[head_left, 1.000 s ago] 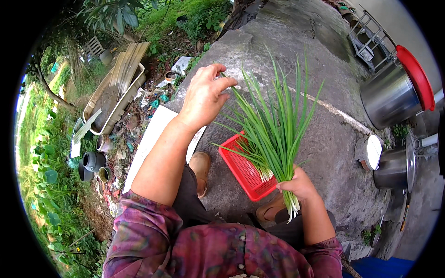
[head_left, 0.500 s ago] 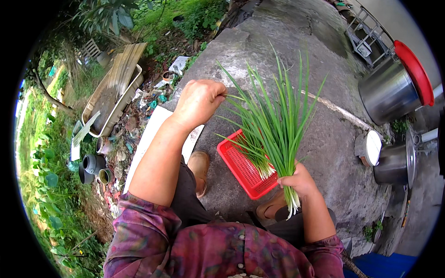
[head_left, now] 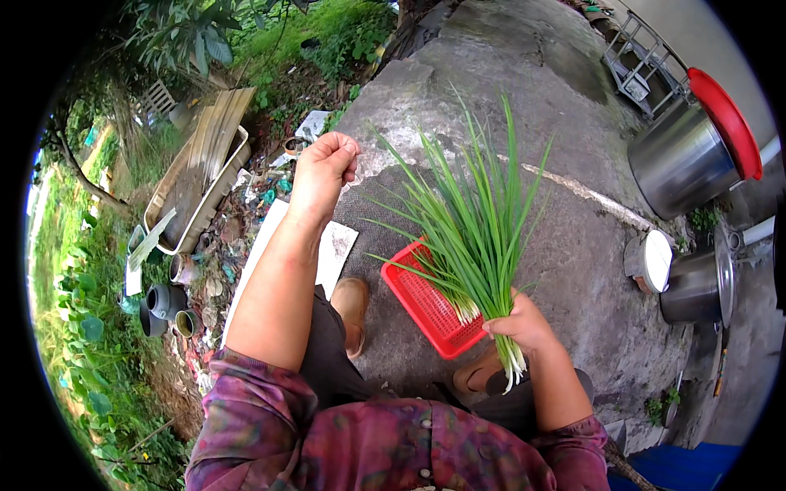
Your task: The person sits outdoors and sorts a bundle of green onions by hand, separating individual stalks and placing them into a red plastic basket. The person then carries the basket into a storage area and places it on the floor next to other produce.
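My right hand [head_left: 530,324] is wrapped round a bunch of spring onions [head_left: 487,233], low down near the white root ends, which poke out below the fist. The long green leaves fan up and away. My left hand [head_left: 326,170] is raised to the left of the leaf tips, apart from them, its fingers pinched together; whether anything small is between them I cannot make out. Under the bunch stands a red plastic basket [head_left: 409,304] on the ground between my feet. More spring onions [head_left: 465,311] lie in it, partly hidden by the held leaves.
A white board [head_left: 334,250] lies beside my left shoe [head_left: 351,307]. Litter and small pots [head_left: 167,295] line the left edge. On the right stand a large metal pot [head_left: 679,159] with a red lid [head_left: 725,123], a white-topped bucket [head_left: 657,260] and another metal pot [head_left: 689,288].
My left hand has pulled away from the leaf tips, to the left, and turned. The right hand still grips the bunch, shifted slightly left and down in the picture.
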Demonstrator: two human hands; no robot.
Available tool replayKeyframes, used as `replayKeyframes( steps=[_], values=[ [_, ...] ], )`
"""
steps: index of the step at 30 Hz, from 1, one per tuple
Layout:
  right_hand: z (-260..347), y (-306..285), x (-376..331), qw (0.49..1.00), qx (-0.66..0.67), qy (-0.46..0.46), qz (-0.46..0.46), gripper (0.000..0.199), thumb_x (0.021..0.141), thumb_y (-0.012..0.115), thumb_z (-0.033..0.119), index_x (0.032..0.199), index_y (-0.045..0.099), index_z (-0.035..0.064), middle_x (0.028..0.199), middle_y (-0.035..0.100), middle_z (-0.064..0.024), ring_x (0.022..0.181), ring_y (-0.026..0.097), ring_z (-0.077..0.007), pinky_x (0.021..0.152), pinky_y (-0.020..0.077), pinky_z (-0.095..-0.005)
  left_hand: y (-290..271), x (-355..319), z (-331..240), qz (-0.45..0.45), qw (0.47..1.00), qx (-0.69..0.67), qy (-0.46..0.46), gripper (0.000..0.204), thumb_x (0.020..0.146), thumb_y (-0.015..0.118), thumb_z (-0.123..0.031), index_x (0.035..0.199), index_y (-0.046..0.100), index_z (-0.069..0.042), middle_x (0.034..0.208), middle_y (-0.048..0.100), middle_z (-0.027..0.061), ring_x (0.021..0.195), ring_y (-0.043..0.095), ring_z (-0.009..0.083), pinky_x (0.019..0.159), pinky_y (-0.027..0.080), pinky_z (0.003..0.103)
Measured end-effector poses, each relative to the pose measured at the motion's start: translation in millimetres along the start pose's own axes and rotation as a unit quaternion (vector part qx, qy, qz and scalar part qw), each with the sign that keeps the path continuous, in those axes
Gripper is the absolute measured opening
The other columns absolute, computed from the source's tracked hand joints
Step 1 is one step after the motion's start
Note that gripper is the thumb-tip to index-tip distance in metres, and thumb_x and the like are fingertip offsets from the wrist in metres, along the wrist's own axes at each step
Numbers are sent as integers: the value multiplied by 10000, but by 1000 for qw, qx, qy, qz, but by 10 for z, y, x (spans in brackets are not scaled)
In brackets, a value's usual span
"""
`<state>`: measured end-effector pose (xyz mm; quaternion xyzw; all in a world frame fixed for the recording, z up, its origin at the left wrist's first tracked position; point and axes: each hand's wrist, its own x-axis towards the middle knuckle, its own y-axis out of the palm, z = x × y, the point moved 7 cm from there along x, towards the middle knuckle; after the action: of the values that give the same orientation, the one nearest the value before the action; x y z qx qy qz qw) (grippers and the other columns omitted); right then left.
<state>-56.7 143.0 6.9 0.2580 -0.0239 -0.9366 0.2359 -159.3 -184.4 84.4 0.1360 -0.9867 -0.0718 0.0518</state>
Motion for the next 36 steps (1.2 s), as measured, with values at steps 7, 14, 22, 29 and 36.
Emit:
replayKeyframes(
  steps=[7,14,22,29,36],
  values=[
    [14,14,-5,1000,-23,5,-9,642,623,609,-52,1248,473,4,1078,581,-15,980,537,-124,874,415,-268,307,-194,-156,164,986,23,9,140,904,528,-76,996,630,-49,683,520,-39,578,423,26,516,347,165],
    [33,32,15,998,-54,-37,-20,464,647,622,-73,1089,511,12,880,601,-34,700,579,-122,606,478,-264,387,-243,-121,190,918,320,137,158,792,640,-71,949,657,-58,736,629,74,666,600,175,631,486,303],
    [23,-20,39,994,-92,-60,-23,487,653,611,-67,1121,497,9,921,595,-26,752,571,-111,642,475,-257,441,-271,-172,146,878,430,150,78,785,630,-100,822,612,-33,726,632,111,685,630,246,629,486,346],
    [-24,-56,54,994,-91,-51,-32,664,625,620,-33,1268,452,-24,1094,588,-58,1020,532,-133,914,389,-265,205,-111,54,47,981,186,40,91,836,592,-83,782,591,-10,621,557,14,575,515,103,554,428,260],
    [18,-20,-2,994,-92,-52,-24,460,656,627,-60,1093,505,14,883,603,-38,671,570,-111,577,468,-256,-1563,42,-658,-500,746,407,167,563,777,638,-99,1296,425,-49,1125,515,206,1015,498,313,885,390,403]
  ],
)
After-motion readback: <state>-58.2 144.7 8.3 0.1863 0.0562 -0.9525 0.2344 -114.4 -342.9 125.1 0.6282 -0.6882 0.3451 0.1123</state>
